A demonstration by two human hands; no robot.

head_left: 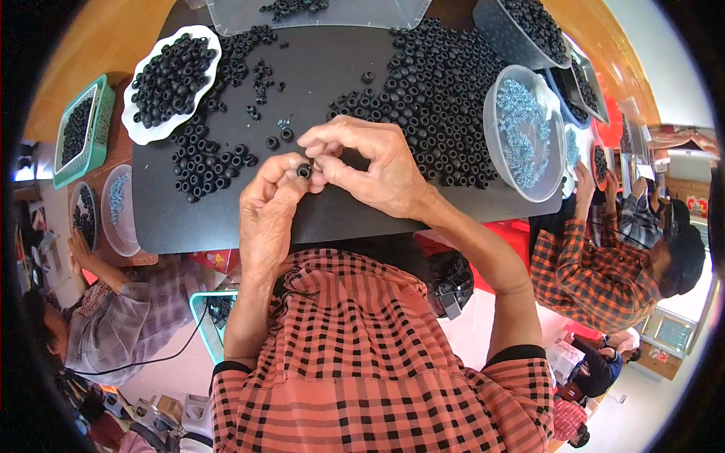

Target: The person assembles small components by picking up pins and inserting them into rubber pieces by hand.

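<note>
Over the near part of the dark table, my two hands meet at the fingertips. My left hand [268, 202] pinches a small round black part with a hole in its middle [303, 171]. Close against it, my right hand [384, 167] has its thumb and fingers bent together; whatever sits between those tips is hidden. Just beyond the fingers lie a couple of loose black parts [286, 134] and a few tiny bluish metal pieces [283, 123]. A broad spread of the same black parts [434, 98] covers the table to the right, with a smaller group [204, 162] to the left.
A white scalloped plate [140, 132] of black parts stands at the left. On the right is a clear bowl [492, 136] of bluish pieces, with a grey tub [507, 39] behind it. A clear tray [317, 18] lies at the far edge. Co-workers [604, 272] sit on both sides.
</note>
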